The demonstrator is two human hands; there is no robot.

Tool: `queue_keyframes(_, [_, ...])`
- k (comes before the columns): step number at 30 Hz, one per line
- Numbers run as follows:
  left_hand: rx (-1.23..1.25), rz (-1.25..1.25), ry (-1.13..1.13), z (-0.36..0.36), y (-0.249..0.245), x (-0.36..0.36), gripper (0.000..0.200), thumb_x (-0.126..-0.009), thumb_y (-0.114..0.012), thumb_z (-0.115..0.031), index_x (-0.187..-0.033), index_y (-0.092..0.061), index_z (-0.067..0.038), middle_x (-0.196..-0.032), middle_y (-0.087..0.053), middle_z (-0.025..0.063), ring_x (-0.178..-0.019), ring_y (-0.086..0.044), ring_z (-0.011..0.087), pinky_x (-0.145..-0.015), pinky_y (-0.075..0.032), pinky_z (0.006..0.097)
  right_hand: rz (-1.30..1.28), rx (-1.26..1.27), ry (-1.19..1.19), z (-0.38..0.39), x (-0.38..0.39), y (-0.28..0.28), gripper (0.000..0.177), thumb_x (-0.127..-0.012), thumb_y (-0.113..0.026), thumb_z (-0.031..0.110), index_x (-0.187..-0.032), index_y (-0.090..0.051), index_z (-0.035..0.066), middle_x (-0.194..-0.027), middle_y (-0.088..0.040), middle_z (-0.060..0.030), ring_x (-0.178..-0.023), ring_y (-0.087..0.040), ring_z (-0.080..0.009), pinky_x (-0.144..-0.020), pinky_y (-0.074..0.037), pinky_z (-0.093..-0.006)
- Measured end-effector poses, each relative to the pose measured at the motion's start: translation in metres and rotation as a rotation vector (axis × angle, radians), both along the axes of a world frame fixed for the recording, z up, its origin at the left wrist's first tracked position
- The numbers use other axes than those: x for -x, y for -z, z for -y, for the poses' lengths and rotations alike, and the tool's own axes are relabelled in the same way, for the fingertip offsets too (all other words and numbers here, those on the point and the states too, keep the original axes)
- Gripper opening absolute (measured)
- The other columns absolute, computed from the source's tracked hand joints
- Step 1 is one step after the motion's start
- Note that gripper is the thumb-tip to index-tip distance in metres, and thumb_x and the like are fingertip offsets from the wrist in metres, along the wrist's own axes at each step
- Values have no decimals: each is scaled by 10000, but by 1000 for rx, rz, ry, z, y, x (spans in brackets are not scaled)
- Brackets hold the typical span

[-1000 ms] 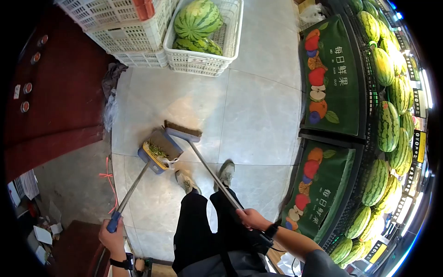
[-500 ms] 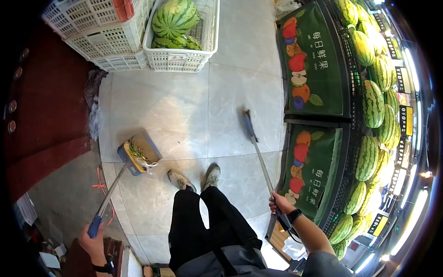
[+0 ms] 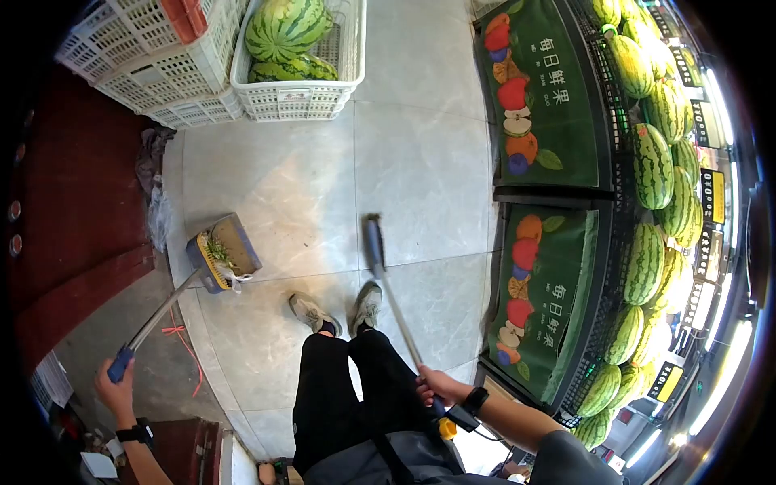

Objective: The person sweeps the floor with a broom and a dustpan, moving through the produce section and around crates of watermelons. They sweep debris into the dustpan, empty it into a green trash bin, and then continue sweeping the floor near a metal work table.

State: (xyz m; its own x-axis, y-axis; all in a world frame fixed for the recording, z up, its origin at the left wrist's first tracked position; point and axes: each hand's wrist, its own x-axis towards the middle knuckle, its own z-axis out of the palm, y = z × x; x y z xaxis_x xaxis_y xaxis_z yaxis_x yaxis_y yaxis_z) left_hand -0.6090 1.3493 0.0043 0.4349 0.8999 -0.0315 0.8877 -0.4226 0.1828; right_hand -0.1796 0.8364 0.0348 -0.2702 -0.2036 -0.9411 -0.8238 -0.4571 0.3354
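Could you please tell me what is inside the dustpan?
The dustpan holds green, plant-like scraps, with something white, perhaps plastic, beside them. What lies under the scraps is covered, so I cannot tell.

Noted from where I stand: a white crate (image 3: pixel 295 103) holding a large round watermelon (image 3: pixel 283 31) and a second watermelon (image 3: pixel 295 68), the latter partly hidden. Beside it, a stack of white crates (image 3: pixel 166 79), slotted sides, a red patch (image 3: pixel 185 20) on the uppermost. Adjacent, a dark red panel (image 3: pixel 69 218); at its edge, a crumpled dark cloth (image 3: pixel 151 155) and a clear plastic bag (image 3: pixel 158 217). A red string (image 3: pixel 185 347) lies nearby. Opposite, a black rack carries rows of striped watermelons (image 3: pixel 652 166), fronted by two green banners (image 3: pixel 540 97) printed with fruit. Price tags (image 3: pixel 713 196) line its far side, near bright strip lights (image 3: pixel 731 360).
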Motion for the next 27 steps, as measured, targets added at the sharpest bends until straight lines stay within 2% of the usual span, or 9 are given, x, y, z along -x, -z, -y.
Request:
queue_keyframes(2, [45,-65,-59,-8,-7,-11,372,-696,-837,-303,-777,-597,-30,-708,-583,186,-678,-564,403,-594,-442,427,-51,-55,-66,-25,8,-2,394,-1002,-344,519,-908,-370,136,-603,-276,60,-441,-295,-58,-430,-339,-230])
queue_keyframes(8, [39,99,-8,-17,-14,-26,369,-715,-832,-288,-764,-598,-6,-690,-591,186,-627,-561,375,-589,-449,400,-108,-223,-275,-87,25,8,395,-1005,-367,501,-869,-383,130,-570,-290,69,-418,-301,-58,-408,-343,-223])
queue_keyframes(9, [75,81,-37,-16,-16,-29,362,-668,-854,-243,-755,-605,4,-708,-592,192,-655,-578,397,-591,-450,412,-117,-227,-268,-92,25,11,397,-1004,-369,503,-866,-387,131,-566,-288,70,-415,-299,-57,-405,-338,-223])
queue_keyframes(17, [83,114,0,-3,-22,-14,337,-655,-857,-226,-741,-610,-12,-682,-586,168,-634,-577,374,-562,-444,405,-167,-225,-140,-81,-14,-14,419,-1001,-385,517,-839,-398,131,-584,-342,53,-445,-354,-56,-419,-339,-225])
queue_keyframes(18, [83,143,5,-3,-21,-10,336,-651,-859,-224,-739,-611,-15,-679,-585,167,-632,-577,371,-556,-442,405,-148,-239,-153,-63,-22,-12,462,-999,-378,527,-926,-478,82,-609,-443,8,-485,-456,-113,-471,-437,-261])
queue_keyframes(20, [96,130,32,-5,-23,-3,348,-640,-866,-225,-724,-599,-19,-672,-580,164,-623,-575,367,-551,-442,403,3,-188,-490,-52,-41,-18,536,-1000,-383,515,-1066,-525,1,-716,-549,-77,-581,-578,-194,-583,-546,-327])
queue_keyframes(22, [103,124,50,-8,-23,2,360,-631,-871,-227,-710,-585,-23,-663,-573,161,-612,-570,367,-546,-440,402,94,-186,-625,-30,-64,-10,541,-1008,-398,461,-1175,-514,-40,-835,-589,-138,-674,-643,-249,-676,-590,-379])
queue_keyframes(24, [97,122,53,-10,-21,7,373,-626,-875,-228,-696,-569,-26,-652,-564,159,-601,-561,370,-542,-438,402,152,-115,-920,-21,-92,1,402,-1017,-357,306,-1136,-494,-53,-879,-601,-166,-616,-642,-265,-574,-590,-397])
queue_keyframes(27, [72,140,53,-17,-17,11,391,-622,-875,-232,-674,-543,-32,-636,-547,157,-583,-545,374,-537,-433,406,98,11,-1332,-22,-146,12,390,-990,-356,282,-920,-539,-55,-721,-612,-162,-591,-664,-299,-466,-561,-442])
